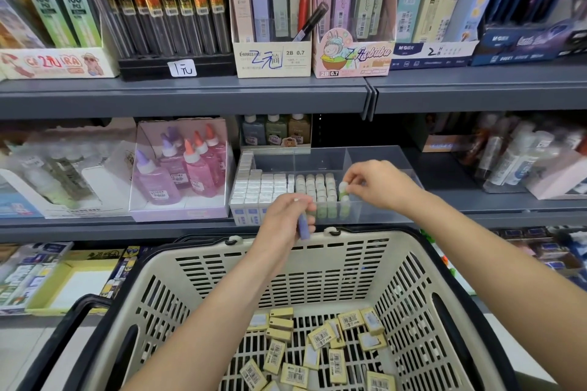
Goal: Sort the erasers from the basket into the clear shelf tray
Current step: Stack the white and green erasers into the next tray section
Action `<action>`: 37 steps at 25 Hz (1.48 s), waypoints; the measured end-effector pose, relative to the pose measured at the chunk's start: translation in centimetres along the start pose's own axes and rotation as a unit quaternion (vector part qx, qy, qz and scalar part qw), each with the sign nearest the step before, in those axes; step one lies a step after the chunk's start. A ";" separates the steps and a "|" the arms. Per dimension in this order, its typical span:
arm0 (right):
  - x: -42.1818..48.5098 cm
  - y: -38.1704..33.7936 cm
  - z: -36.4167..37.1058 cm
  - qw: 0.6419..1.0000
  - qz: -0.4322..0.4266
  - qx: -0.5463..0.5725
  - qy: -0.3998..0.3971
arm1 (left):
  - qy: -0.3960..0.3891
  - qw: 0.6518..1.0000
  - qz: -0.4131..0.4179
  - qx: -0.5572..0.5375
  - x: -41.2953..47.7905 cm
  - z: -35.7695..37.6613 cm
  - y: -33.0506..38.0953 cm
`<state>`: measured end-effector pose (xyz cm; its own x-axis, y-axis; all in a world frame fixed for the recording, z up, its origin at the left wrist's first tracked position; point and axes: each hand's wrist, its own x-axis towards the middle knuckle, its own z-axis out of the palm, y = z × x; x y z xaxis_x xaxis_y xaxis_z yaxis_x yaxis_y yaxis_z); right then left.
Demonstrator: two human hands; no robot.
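A beige plastic basket [317,263] sits low in front of me, with several yellow-sleeved erasers [320,346] loose on its floor. On the middle shelf stands the clear shelf tray [378,162], with rows of white erasers [263,187] filling its left part. My left hand [286,219] hovers over the tray's front edge and grips a purple-sleeved eraser [302,225]. My right hand [378,184] is inside the tray and pinches a pale green-and-white eraser [343,189] at the right end of the rows.
A box of pink and purple glue bottles [181,165] stands left of the tray. Grey shelf edges [190,95] run above and below it. Boxes of pencil leads and pens [273,9] fill the upper shelf. More bottles [514,159] crowd the right.
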<state>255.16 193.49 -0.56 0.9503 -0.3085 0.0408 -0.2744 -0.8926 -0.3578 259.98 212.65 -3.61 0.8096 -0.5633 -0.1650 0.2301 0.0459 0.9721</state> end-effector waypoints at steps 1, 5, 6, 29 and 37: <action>0.3 -0.1 0.3 1.000 -0.001 -0.010 -0.020 | 0.000 1.000 0.018 0.015 0.1 -0.2 -0.2; 0.8 -0.4 0.3 0.995 -0.002 -0.064 -0.072 | -0.020 0.996 0.053 0.069 0.5 -0.6 -0.3; 0.7 -0.5 0.2 0.994 -0.007 -0.076 -0.072 | -0.018 0.996 0.050 0.072 0.6 -0.3 -0.2; 1.7 -0.9 0.5 0.999 -0.031 -0.027 -0.011 | 0.025 0.967 0.151 0.204 1.9 0.9 -0.4; 1.7 -1.0 1.1 0.996 -0.030 -0.069 -0.042 | 0.019 0.978 0.152 0.144 0.4 -0.2 -1.0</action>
<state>257.16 194.20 -1.17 0.9728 -0.2304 -0.0224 -0.2295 -0.9468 -0.2255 260.17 212.53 -4.67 0.8376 -0.5283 0.1390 -0.1822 -0.0303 0.9828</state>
